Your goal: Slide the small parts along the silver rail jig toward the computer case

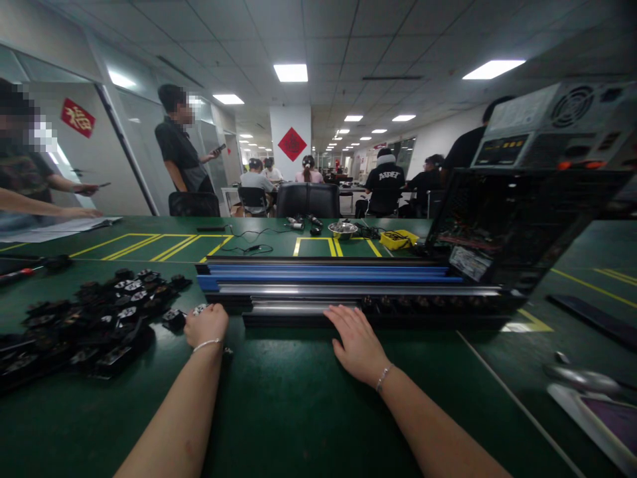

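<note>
My left hand (206, 325) is closed on a small black socket module (199, 309); only its pale, marked top shows past the fingers. Beside that hand lies a similar loose black module (174, 320). A large heap of these black modules (119, 305) spreads over the table to the left. My right hand (359, 345) lies open, its fingers stretched over the front edge of a long black and silver metal rail (293, 309). To the right of those fingertips, a row of black modules (398, 303) sits in the rail's channel.
Behind the front rail lie longer blue and silver profiles (328, 273). An opened computer case (497, 226) with a power supply (552, 126) on top stands right. Farther back are a metal bowl (343, 229), a yellow tray (398, 239) and cables. Several people are around the room.
</note>
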The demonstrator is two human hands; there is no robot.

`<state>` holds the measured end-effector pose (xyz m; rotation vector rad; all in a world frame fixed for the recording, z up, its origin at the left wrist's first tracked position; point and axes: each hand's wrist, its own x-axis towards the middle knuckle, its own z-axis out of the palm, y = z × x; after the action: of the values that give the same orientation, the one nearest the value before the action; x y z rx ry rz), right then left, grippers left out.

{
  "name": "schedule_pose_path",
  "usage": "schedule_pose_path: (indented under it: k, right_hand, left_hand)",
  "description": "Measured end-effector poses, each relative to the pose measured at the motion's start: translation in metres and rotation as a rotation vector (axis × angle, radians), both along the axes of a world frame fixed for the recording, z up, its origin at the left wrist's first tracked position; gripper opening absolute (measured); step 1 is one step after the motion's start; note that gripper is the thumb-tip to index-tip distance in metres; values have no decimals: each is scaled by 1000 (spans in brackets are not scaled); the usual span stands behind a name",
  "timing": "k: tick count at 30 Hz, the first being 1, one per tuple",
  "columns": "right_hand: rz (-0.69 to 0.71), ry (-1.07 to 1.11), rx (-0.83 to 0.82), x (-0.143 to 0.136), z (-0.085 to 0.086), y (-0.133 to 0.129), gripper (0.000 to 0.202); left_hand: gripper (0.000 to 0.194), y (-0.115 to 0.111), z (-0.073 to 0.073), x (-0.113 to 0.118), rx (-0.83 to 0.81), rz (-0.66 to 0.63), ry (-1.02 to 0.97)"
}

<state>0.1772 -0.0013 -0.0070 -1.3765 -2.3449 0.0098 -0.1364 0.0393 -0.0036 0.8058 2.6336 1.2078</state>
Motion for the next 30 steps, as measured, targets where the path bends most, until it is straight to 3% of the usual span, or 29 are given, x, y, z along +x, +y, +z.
schedule_pose_path:
  k: [11, 17, 19, 24, 27, 30]
  right_hand:
    - [5, 20, -9, 0, 2, -1, 57]
    - [5, 18, 9, 0, 1, -2, 57]
    - [1, 23, 29, 0, 1, -1, 56]
    - [-27, 94, 134, 0, 5, 0, 43]
    - [-294, 162, 281, 1, 8, 0, 39]
    - [-570, 164, 322, 3, 8, 2, 49]
  left_hand:
    - [49, -8, 5, -11, -30, 77, 4]
    - [45, -6, 8, 4, 72, 90, 145]
    - [45, -5, 11, 19, 178, -1, 327]
    - [39, -11, 13, 75, 319, -511, 729]
    - [41, -19, 7, 101, 275, -855, 868]
    - [45, -22, 0, 110, 196, -950, 892]
